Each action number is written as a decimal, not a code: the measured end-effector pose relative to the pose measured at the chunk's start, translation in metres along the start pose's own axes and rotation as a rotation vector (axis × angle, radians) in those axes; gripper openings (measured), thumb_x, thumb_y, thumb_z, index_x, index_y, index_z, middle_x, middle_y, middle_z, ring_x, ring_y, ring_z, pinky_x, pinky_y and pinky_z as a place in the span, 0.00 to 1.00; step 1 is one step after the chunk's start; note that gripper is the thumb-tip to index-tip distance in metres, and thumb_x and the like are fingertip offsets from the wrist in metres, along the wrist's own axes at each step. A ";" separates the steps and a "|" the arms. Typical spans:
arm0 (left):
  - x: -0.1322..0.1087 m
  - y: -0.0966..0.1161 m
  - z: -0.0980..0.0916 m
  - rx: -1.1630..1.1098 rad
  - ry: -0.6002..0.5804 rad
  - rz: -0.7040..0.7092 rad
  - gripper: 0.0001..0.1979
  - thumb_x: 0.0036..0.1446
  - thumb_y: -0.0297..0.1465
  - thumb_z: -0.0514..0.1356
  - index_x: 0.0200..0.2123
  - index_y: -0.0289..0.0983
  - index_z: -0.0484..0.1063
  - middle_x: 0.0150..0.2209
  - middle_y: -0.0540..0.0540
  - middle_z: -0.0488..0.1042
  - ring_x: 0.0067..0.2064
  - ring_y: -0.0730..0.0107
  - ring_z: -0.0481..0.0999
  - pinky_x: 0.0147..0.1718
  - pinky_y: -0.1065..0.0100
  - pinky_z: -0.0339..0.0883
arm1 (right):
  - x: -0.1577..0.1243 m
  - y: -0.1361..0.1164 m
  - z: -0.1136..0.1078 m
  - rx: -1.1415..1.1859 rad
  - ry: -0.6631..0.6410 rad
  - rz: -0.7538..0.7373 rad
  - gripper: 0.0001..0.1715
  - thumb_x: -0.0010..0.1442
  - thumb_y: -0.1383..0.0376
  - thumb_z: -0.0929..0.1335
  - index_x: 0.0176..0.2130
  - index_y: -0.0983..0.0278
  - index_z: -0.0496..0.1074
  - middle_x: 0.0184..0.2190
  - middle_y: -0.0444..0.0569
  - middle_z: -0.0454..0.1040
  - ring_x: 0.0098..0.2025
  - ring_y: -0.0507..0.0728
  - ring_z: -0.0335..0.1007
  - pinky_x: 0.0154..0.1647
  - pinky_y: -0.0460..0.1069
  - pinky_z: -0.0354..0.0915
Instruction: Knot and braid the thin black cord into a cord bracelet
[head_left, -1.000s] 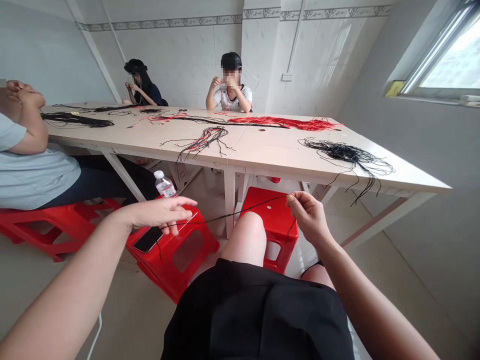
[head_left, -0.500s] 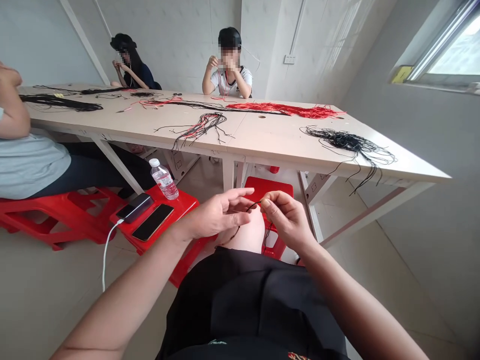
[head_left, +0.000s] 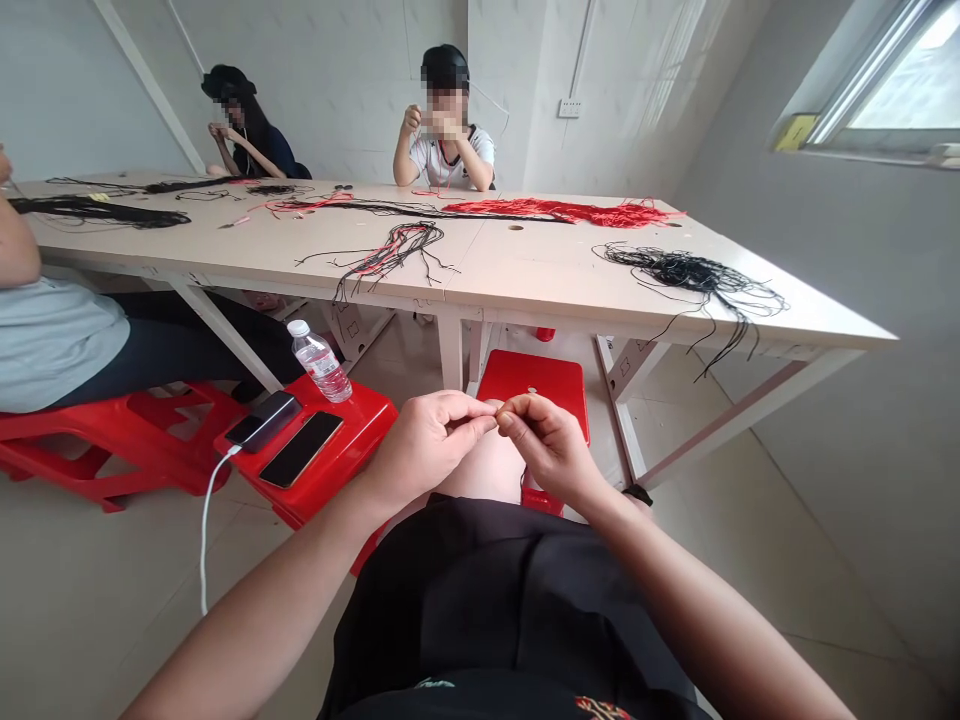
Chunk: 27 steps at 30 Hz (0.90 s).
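Observation:
Over my knee, my left hand and my right hand meet fingertip to fingertip, both in a pinch. Between them they hold a thin black cord, of which only a short piece shows hanging below my right hand; the rest is hidden by the fingers. On the table in front lie a bundle of black and red cords and, farther right, a loose tangle of black cords.
A long table spans the view, with red cords along its middle. To my left, a red stool bears a water bottle, a phone and a power bank. Co-workers sit around the table.
My left hand has closed from spread fingers into a pinch, and its fingertips now meet those of my right hand. The cord stretch between the hands has gone from sight.

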<state>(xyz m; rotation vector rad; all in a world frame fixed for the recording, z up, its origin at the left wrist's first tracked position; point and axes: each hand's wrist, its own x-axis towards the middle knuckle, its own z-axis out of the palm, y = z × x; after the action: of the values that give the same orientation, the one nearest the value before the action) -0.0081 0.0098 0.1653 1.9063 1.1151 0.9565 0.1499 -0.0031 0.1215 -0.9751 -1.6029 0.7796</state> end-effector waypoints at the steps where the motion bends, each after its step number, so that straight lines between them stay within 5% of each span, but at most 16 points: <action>1: 0.000 -0.001 0.001 0.054 0.010 0.039 0.07 0.51 0.33 0.59 0.32 0.39 0.77 0.35 0.46 0.77 0.38 0.66 0.75 0.38 0.69 0.67 | 0.000 0.002 0.000 -0.005 -0.009 0.000 0.09 0.59 0.61 0.62 0.30 0.63 0.66 0.25 0.45 0.67 0.28 0.51 0.61 0.28 0.45 0.60; 9: -0.003 -0.016 0.009 0.320 0.150 0.261 0.07 0.51 0.27 0.56 0.25 0.36 0.73 0.26 0.48 0.74 0.29 0.73 0.71 0.29 0.73 0.63 | -0.003 0.010 0.006 -0.072 -0.004 0.007 0.09 0.59 0.62 0.62 0.30 0.64 0.67 0.27 0.46 0.70 0.29 0.51 0.63 0.30 0.45 0.61; 20: -0.016 -0.030 0.012 0.257 0.137 0.061 0.05 0.48 0.27 0.55 0.22 0.35 0.68 0.24 0.49 0.70 0.27 0.74 0.68 0.27 0.73 0.62 | -0.014 0.021 0.017 0.019 -0.084 0.043 0.08 0.57 0.62 0.65 0.36 0.63 0.69 0.29 0.46 0.71 0.30 0.51 0.64 0.29 0.45 0.62; 27: -0.023 -0.025 0.016 0.241 0.093 0.032 0.06 0.48 0.26 0.54 0.21 0.35 0.68 0.24 0.49 0.69 0.26 0.75 0.67 0.26 0.74 0.60 | -0.021 0.023 0.015 0.029 -0.061 0.083 0.07 0.56 0.63 0.65 0.30 0.64 0.70 0.26 0.44 0.69 0.30 0.51 0.63 0.30 0.44 0.60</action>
<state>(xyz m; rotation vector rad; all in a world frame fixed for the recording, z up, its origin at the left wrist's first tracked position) -0.0118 -0.0049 0.1307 2.0943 1.3081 0.9725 0.1422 -0.0116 0.0892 -1.0109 -1.6073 0.8945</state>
